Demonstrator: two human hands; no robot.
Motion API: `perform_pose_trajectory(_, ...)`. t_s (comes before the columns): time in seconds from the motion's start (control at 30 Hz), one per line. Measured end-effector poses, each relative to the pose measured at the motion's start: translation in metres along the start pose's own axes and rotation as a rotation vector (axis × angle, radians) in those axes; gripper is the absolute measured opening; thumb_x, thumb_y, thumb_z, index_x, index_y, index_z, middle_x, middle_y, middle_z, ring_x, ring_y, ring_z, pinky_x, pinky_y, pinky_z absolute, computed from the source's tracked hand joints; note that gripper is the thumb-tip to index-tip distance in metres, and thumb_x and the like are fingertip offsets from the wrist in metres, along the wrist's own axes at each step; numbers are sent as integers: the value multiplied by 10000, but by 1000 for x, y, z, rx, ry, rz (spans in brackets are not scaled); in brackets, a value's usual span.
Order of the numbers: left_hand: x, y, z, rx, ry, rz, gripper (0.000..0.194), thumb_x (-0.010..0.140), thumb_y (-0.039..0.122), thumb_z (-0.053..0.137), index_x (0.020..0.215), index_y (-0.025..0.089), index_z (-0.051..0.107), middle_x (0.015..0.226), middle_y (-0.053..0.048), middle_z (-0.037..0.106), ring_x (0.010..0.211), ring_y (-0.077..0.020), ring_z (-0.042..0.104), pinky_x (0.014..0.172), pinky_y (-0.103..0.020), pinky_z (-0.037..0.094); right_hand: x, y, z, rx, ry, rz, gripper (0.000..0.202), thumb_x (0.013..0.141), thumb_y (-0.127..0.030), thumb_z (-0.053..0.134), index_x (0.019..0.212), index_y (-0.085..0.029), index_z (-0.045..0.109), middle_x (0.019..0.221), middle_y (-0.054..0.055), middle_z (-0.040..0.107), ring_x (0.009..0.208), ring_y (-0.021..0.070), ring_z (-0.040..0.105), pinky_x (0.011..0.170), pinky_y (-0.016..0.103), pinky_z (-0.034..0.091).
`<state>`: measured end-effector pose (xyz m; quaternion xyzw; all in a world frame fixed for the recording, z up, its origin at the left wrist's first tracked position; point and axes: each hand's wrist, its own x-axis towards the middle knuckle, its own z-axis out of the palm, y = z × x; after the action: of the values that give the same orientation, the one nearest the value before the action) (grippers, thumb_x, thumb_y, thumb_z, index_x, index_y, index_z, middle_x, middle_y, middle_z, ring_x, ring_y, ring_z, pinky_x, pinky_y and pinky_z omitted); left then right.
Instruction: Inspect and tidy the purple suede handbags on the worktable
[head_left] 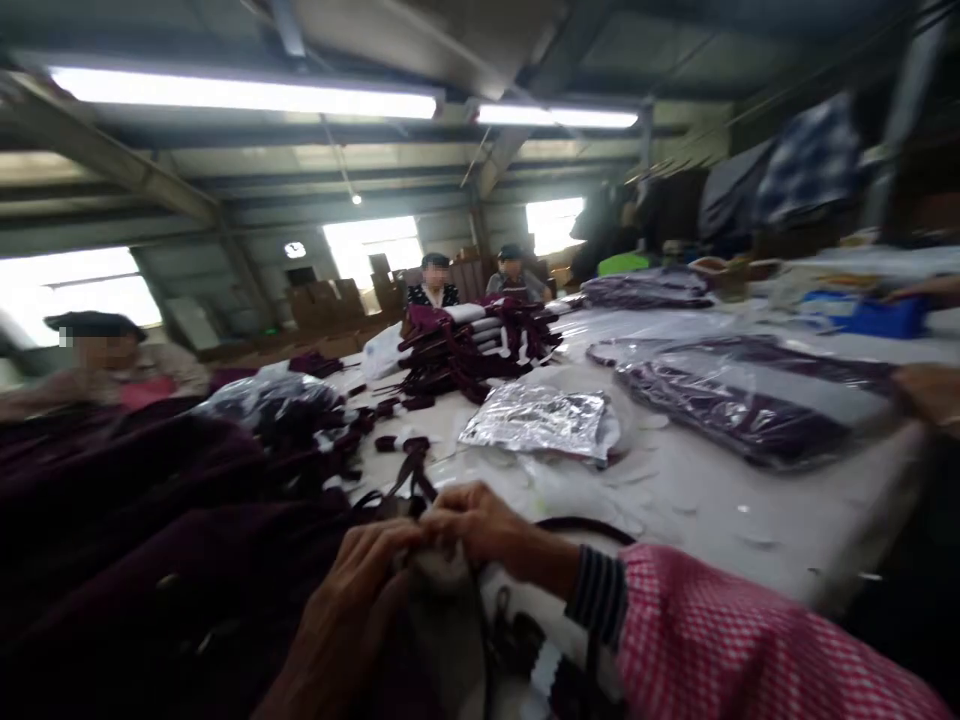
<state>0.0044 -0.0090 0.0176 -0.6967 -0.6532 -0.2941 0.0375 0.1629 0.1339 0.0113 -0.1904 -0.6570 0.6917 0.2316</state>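
A grey and dark maroon garment (442, 610) lies bunched at the near edge of the white table (750, 520), right under both hands. The right hand (480, 525) is closed, its fingers pinching the top of the grey fabric; its wrist comes out of a striped cuff and a pink checked sleeve (735, 640). The left hand (360, 590) is curled shut on the same cloth, touching the right hand. Left of them spreads a heap of maroon garments (150, 520). Just beyond, a crumpled silver bag (540, 420) lies mid-table, and to its right flat plastic-wrapped maroon packs (735, 400). Farther off stands a stack of folded maroon pieces (472, 345), with two seated people (472, 280) behind it and another person (112, 365) at the far left
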Motion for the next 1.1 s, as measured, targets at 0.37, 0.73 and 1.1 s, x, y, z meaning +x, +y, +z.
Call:
perform_pose_trajectory(0.37,-51,95,-37,255,-580,244,492,952,122,577,1381,355,514,1417,-24,541,1315,-251,447,1178,-463,314,-125,-28,-47,-956,-213,-137,273,890,-371,687,1149,-287,711,932,32,711,872,194,650,794,295,428)
perform_pose_trajectory(0.73,-38,95,-87,663,-258,314,359,834,-14,448,1022,239,619,1234,-50,628,1049,-237,574,818,-325,511,-105,-39,-47,-547,-79,-92,308,715,-166,568,964,-210,744,737,-7,607,671,140,548,573,248,358)
perform_pose_trajectory(1.1,-36,65,-68,469,-89,246,336,859,39,363,922,234,630,1209,-36,693,734,-120,710,703,-158,578,-6,-41,20,-1249,-301,-283,173,708,-294,732,811,-160,767,750,88,707,660,199,620,546,272,348)
